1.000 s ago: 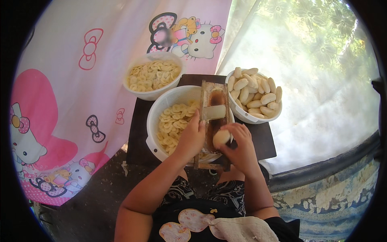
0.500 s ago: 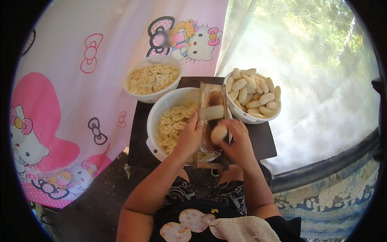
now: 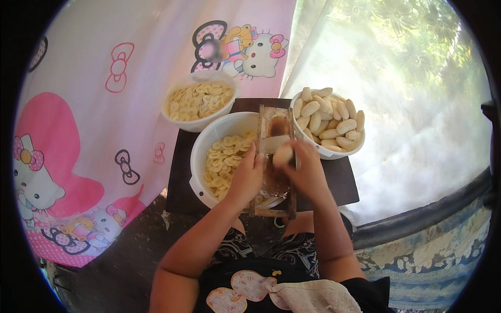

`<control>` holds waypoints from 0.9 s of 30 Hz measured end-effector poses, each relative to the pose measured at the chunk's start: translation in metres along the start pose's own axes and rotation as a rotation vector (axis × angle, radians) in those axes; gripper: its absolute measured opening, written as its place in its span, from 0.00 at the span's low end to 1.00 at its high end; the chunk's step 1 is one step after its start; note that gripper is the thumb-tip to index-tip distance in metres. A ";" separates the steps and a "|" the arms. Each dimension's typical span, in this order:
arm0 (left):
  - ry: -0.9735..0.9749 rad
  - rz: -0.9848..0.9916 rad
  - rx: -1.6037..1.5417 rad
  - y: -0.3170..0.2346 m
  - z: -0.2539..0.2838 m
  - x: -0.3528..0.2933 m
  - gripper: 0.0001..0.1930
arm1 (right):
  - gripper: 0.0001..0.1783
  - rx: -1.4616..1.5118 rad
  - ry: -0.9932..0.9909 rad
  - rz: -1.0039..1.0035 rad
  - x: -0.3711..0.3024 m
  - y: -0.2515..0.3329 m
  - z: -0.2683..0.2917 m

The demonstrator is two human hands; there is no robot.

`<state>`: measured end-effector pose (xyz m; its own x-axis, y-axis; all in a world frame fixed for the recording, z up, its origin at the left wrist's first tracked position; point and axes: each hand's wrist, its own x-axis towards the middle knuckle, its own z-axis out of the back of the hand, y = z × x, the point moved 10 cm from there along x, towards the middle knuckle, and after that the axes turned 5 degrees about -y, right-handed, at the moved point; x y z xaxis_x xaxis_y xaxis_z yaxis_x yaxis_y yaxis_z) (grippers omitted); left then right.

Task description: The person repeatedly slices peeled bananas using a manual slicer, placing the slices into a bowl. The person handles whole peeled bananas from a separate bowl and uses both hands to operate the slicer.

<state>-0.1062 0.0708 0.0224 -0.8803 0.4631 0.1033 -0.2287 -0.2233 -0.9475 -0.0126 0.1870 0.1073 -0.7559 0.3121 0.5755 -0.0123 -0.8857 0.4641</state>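
Observation:
A wooden slicer board (image 3: 277, 180) with a metal blade plate lies lengthwise across the right side of a white basket (image 3: 198, 151). My left hand (image 3: 249, 175) grips the slicer's left edge, fingers closed round it. In my right hand (image 3: 308, 166) is a peeled banana (image 3: 283, 154), pressed on the board just below the blade plate; the fingers are slightly blurred. Banana slices (image 3: 225, 161) are heaped in the basket beneath, to the left of the board. Part of the basket is hidden under the slicer and my hands.
A bowl of banana slices (image 3: 201, 100) stands at the back left. At the back right, a white basket (image 3: 319, 152) is piled with peeled bananas (image 3: 331, 117). All rest on a dark table (image 3: 339, 182). A pink printed curtain (image 3: 104, 94) hangs at left; a pale sheet (image 3: 402, 141) at right.
My right hand has slid the banana up the slicer, away from me, toward the blade plate. My left hand stays on the slicer's edge.

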 end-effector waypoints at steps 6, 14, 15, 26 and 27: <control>-0.041 -0.081 0.011 0.003 -0.002 0.004 0.27 | 0.26 -0.037 -0.095 0.007 -0.004 0.001 0.002; -0.011 -0.012 -0.046 -0.003 0.001 0.001 0.27 | 0.25 0.005 -0.002 -0.079 0.045 -0.028 -0.019; -0.016 -0.017 -0.053 -0.003 0.002 0.002 0.27 | 0.26 -0.001 -0.005 -0.031 0.023 -0.010 -0.009; -0.004 -0.001 -0.025 0.005 -0.004 0.001 0.27 | 0.30 -0.061 -0.071 -0.073 0.067 -0.059 -0.032; -0.013 -0.022 -0.020 0.002 -0.003 0.001 0.27 | 0.30 -0.048 -0.120 -0.022 0.072 -0.055 -0.027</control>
<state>-0.1061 0.0729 0.0201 -0.8806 0.4564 0.1277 -0.2394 -0.1959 -0.9509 -0.0838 0.2483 0.1049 -0.6716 0.3676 0.6433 -0.0614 -0.8929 0.4461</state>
